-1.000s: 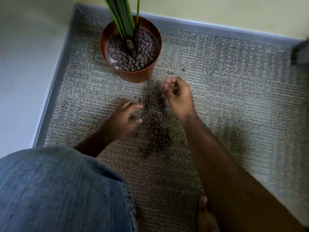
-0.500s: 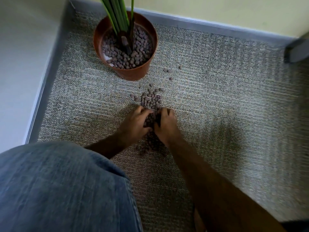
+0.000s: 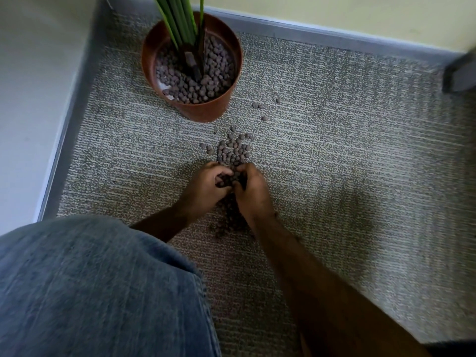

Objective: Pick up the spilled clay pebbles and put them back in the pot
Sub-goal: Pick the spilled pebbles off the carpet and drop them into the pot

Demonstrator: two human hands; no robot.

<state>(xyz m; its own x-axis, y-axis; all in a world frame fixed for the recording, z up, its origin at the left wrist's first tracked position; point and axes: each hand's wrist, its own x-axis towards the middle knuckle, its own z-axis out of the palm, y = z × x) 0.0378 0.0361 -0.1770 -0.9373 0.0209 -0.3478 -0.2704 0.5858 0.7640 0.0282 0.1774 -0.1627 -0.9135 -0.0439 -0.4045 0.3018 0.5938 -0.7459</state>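
Brown clay pebbles (image 3: 233, 152) lie spilled in a strip on the grey carpet, below a terracotta pot (image 3: 206, 112) that holds a green plant and more pebbles. My left hand (image 3: 206, 188) and my right hand (image 3: 253, 191) are pressed together over the middle of the strip, fingers curled around a heap of pebbles cupped between them. More pebbles lie under and behind my hands. A few stray pebbles (image 3: 258, 106) sit to the right of the pot.
The carpet (image 3: 347, 163) meets a grey skirting strip (image 3: 322, 34) and pale walls at the back and left. A dark object (image 3: 459, 76) juts in at the right edge. My denim-clad knee (image 3: 90, 292) fills the lower left.
My right hand came back from near the pot to the pile. Both hands closed together and now cup a heap of pebbles between them.
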